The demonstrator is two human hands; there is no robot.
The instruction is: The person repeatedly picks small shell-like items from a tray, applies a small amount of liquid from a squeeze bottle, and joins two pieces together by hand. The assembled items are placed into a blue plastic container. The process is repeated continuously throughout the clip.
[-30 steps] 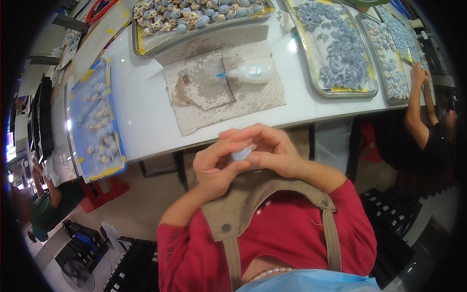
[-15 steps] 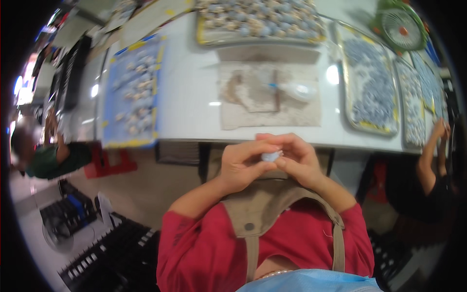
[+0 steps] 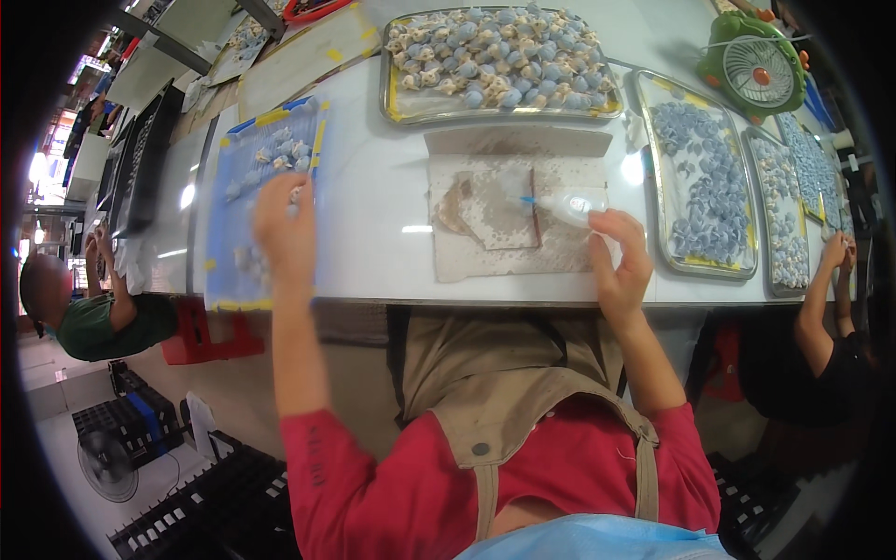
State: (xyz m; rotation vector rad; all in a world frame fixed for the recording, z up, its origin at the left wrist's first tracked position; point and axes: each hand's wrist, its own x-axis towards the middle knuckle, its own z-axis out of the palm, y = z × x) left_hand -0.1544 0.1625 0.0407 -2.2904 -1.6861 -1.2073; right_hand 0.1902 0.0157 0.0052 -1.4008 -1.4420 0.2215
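Note:
My left hand (image 3: 286, 229), slightly blurred, is over the blue-lined tray (image 3: 224, 271) at the left. Its fingers are closed round a small pale piece (image 3: 296, 195), mostly hidden by them. Small pale-blue and cream pieces (image 3: 278, 152) lie in that tray. My right hand (image 3: 623, 275) is raised at the right of a worn cardboard sheet (image 3: 467, 265), thumb and fingers curved and apart, nothing visible between them. Just beyond its fingertips lies a clear squeeze bottle (image 3: 567, 207) with a blue tip, on the cardboard.
A metal tray (image 3: 502, 119) heaped with blue and cream pieces stands at the back. On the right are a tray (image 3: 707, 269) of pale-blue parts, a narrower tray (image 3: 789, 291) and a green fan (image 3: 752, 70). Co-workers sit at both sides.
My hands were together around a small pale-blue piece at the table's front edge. They have parted: the left went to the left tray, the right toward the bottle.

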